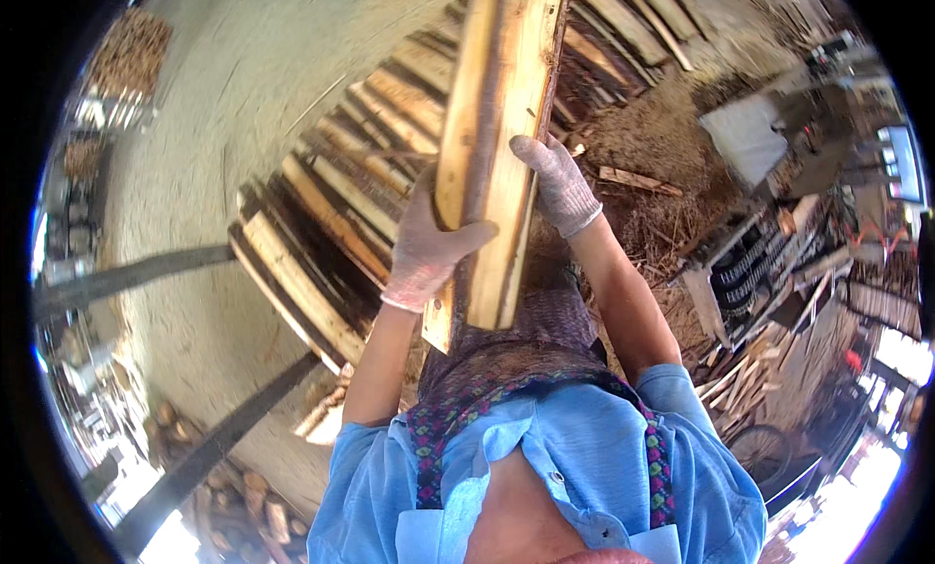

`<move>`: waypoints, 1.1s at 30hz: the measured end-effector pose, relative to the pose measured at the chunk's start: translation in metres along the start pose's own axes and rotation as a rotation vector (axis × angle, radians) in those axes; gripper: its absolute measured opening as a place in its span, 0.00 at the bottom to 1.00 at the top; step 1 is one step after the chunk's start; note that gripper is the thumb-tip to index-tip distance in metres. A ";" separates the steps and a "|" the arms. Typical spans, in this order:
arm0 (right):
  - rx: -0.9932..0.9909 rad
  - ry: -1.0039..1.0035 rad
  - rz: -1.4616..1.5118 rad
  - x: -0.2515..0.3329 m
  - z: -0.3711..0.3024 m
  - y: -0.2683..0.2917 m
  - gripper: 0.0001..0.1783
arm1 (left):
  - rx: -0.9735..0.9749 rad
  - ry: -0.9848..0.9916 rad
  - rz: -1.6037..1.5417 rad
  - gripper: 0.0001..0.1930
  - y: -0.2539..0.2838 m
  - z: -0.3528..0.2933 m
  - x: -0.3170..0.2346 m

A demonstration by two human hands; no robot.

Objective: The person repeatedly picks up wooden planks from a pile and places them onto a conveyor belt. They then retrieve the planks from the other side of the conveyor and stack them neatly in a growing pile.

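Two or more long wooden boards with bark edges (506, 184) are held in front of me, their near ends close to my apron and their far ends running out past the top of the view. My left hand (433, 238), in a pale work glove, grips their left side with the thumb across the top face. On the right edge, my right hand (560, 179), gloved as well, is closed around the boards with its thumb on top. The fingers of both hands are partly hidden beneath the wood.
Beyond the boards, a long row of bark-edged slabs (341, 204) lies side by side. Dark beams (214, 442) cross at the left, near a pile of logs (263, 506). At the right are a machine with a black chain-like part (745, 267), scrap sticks (745, 374) and a wheel (760, 452).
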State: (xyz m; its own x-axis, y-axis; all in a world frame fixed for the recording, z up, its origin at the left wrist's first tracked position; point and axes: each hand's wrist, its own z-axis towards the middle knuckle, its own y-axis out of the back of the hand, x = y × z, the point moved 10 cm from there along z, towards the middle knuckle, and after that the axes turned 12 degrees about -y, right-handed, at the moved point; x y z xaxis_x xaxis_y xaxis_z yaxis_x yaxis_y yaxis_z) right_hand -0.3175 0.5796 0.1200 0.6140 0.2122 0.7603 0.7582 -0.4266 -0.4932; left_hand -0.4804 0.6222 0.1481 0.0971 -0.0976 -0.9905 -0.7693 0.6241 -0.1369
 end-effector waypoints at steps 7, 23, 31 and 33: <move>-0.086 0.042 0.225 0.039 -0.051 0.122 0.34 | -0.045 0.037 -0.057 0.42 -0.039 0.039 0.012; -0.805 0.148 -0.466 0.137 -0.194 0.258 0.47 | 0.300 0.069 -0.029 0.25 -0.302 0.079 0.017; -0.473 0.324 -0.195 0.123 -0.200 0.251 0.53 | 0.459 0.058 -0.161 0.28 -0.358 0.066 0.030; -0.223 0.380 0.087 0.129 -0.207 0.237 0.51 | 0.433 -0.015 -0.141 0.29 -0.360 0.067 0.032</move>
State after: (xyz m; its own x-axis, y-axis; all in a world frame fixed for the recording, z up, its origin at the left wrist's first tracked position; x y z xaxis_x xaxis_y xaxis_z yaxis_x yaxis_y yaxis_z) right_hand -0.1040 0.3244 0.1887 0.5170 -0.1533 0.8422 0.6163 -0.6161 -0.4905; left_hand -0.1577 0.4461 0.1648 0.1935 -0.1953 -0.9615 -0.4131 0.8727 -0.2604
